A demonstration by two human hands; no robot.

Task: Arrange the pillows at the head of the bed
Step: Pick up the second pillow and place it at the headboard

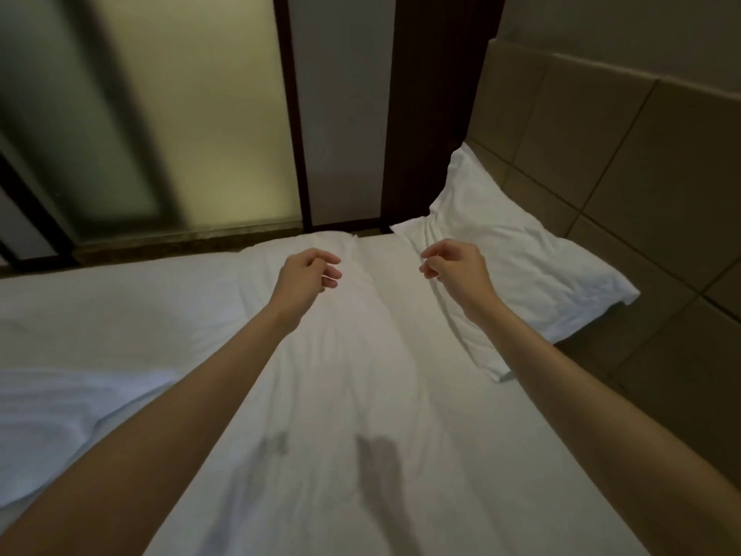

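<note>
A person is reaching both bare arms out over a white-sheeted bed [361,395], the left hand [308,274] and the right hand [453,270] hovering above the linen with nothing in them, fingers loosely curled and slightly parted. One white pillow [521,266] is lying at the far right corner, its long side leaning against the tan padded headboard [641,162] and one corner poking up beside a dark wooden post [425,114]. The right hand is hanging just beside the pillow's nearest edge; whether the fingertips are brushing the case cannot be told. A second rumpled white mass [60,427] is sitting at the lower left; it may be another pillow or bunched bedding, and that is unclear. Frosted glass panels [192,114] are standing beyond the bed's far edge.

The pillow is looking light, soft and floppy, its cotton case creasing freely, so it should be sagging if lifted by one corner. Gripping two opposite corners or the two short ends, one per hand, looks the surest hold for plumping and setting it square against the headboard.
</note>
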